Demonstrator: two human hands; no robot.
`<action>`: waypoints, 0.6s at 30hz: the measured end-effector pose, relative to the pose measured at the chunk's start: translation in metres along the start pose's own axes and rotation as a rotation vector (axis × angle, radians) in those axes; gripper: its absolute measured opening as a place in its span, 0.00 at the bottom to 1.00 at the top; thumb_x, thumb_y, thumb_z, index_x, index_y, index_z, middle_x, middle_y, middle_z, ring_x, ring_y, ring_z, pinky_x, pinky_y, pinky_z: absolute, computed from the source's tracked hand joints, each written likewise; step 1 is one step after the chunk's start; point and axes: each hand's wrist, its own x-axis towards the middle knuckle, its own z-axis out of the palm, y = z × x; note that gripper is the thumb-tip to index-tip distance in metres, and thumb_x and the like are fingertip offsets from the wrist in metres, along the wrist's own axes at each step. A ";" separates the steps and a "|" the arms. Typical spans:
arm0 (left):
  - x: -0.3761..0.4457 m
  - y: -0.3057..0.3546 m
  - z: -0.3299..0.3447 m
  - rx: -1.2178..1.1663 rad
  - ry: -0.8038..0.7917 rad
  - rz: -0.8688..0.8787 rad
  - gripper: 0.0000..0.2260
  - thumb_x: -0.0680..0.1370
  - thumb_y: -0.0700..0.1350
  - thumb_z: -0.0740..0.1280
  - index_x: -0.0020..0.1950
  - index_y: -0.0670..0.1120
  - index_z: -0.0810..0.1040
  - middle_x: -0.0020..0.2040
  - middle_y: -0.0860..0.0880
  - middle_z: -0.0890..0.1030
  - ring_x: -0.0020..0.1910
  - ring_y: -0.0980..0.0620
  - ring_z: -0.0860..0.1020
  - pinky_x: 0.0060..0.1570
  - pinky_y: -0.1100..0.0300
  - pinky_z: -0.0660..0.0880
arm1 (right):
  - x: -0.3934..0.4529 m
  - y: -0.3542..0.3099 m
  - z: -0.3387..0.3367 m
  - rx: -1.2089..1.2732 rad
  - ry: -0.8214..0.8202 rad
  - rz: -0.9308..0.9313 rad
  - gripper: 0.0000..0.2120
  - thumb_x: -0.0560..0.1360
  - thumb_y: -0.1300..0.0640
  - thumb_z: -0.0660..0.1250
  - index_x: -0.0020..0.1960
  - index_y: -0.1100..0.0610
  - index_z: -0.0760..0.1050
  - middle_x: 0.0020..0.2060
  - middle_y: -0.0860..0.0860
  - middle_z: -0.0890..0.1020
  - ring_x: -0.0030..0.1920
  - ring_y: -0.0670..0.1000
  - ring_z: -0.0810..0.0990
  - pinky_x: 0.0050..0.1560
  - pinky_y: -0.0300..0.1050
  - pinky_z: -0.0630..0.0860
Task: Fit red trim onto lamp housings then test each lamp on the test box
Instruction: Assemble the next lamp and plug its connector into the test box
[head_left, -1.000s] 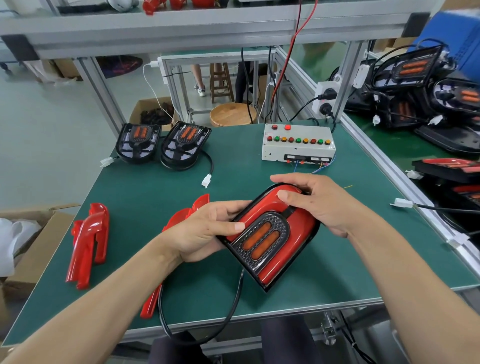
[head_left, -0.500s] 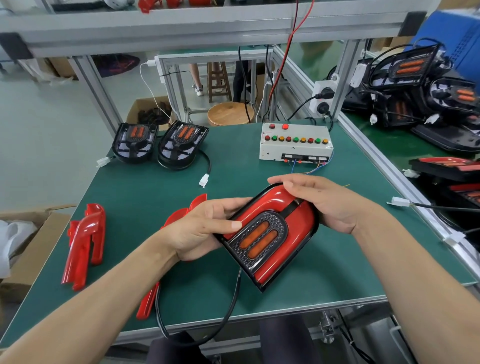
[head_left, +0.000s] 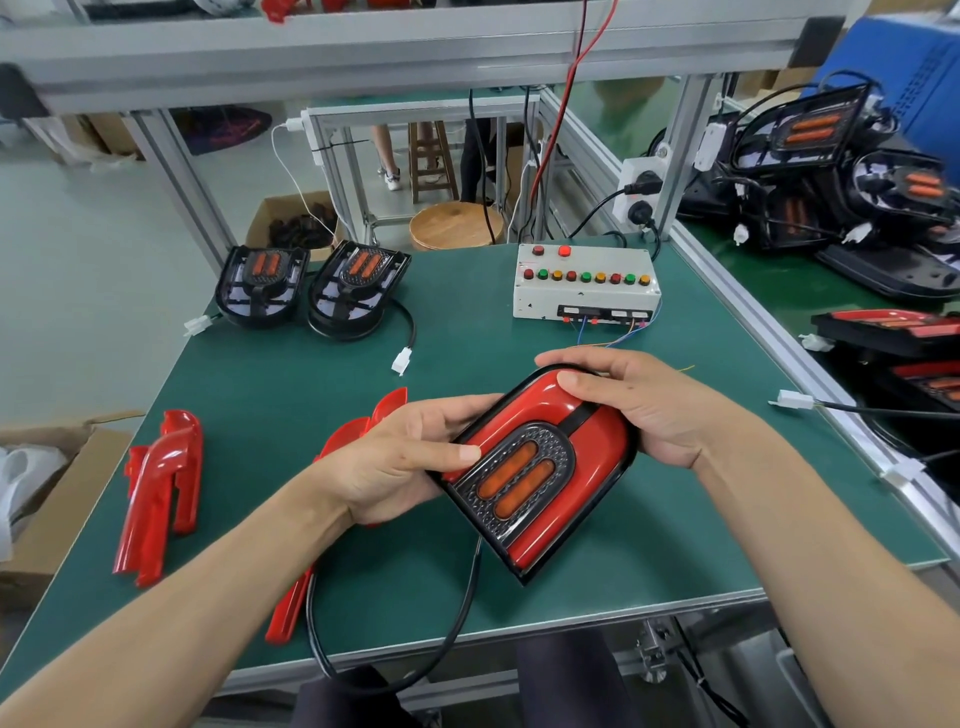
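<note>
Left hand (head_left: 400, 457) and right hand (head_left: 639, 405) both grip the lamp (head_left: 535, 473), held above the table (head_left: 649, 525) with red trim (head_left: 592, 431) on it. Uneven thumb pressure could leave one trim edge unseated; its dangling cable (head_left: 415, 660) may snag nearby spare trims (head_left: 156, 493).

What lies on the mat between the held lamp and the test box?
In the head view, only thin coloured wires from the test box cross bare green mat toward the lamp.
</note>
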 end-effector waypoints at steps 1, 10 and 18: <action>0.000 0.000 0.000 0.000 0.003 0.001 0.26 0.80 0.33 0.61 0.78 0.42 0.68 0.74 0.35 0.72 0.67 0.39 0.75 0.65 0.48 0.76 | 0.000 -0.001 0.000 0.007 0.001 0.001 0.18 0.71 0.55 0.73 0.60 0.52 0.83 0.50 0.54 0.87 0.46 0.51 0.86 0.44 0.44 0.83; 0.007 0.009 0.006 -0.089 0.245 0.040 0.25 0.75 0.37 0.67 0.74 0.41 0.72 0.68 0.42 0.80 0.60 0.46 0.82 0.56 0.54 0.81 | -0.005 -0.004 -0.002 0.095 0.087 -0.002 0.12 0.78 0.58 0.68 0.61 0.53 0.82 0.49 0.54 0.87 0.43 0.51 0.86 0.43 0.47 0.85; 0.020 -0.014 0.027 -0.161 0.628 0.115 0.16 0.85 0.45 0.63 0.69 0.37 0.76 0.62 0.38 0.83 0.62 0.38 0.81 0.64 0.38 0.77 | -0.008 0.008 0.010 0.194 0.308 -0.109 0.09 0.80 0.61 0.67 0.58 0.54 0.81 0.45 0.53 0.86 0.41 0.51 0.83 0.44 0.46 0.84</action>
